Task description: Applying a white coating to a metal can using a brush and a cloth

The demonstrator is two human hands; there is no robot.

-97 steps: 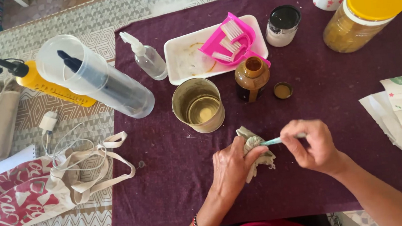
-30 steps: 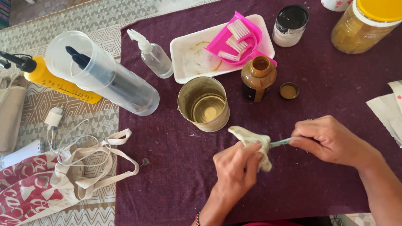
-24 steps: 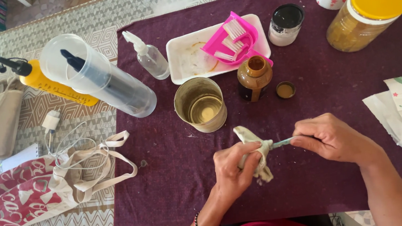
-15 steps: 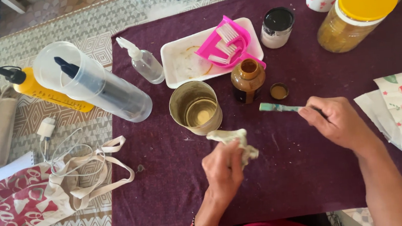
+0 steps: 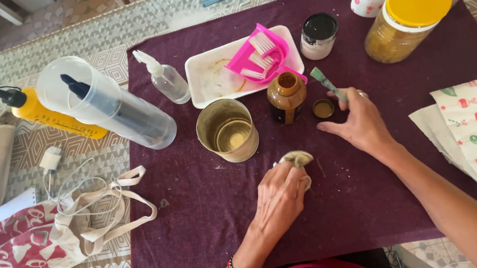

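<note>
Crumpled stained beige rag (image 5: 297, 160) sits on the purple tablecloth (image 5: 200, 222), bunched under the left hand (image 5: 280, 196) that's closed on it. Right hand (image 5: 359, 121) pinches a thin green-handled brush (image 5: 326, 84) (bristles pointing away), just beside the small brown lid (image 5: 323, 108) and open amber glass bottle (image 5: 286, 96). Further off, the white tray (image 5: 211, 76).

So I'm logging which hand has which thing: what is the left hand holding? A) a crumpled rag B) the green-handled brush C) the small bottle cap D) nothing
A: the left hand grips a crumpled rag on the purple cloth, while the right hand holds the green-handled brush.
</note>
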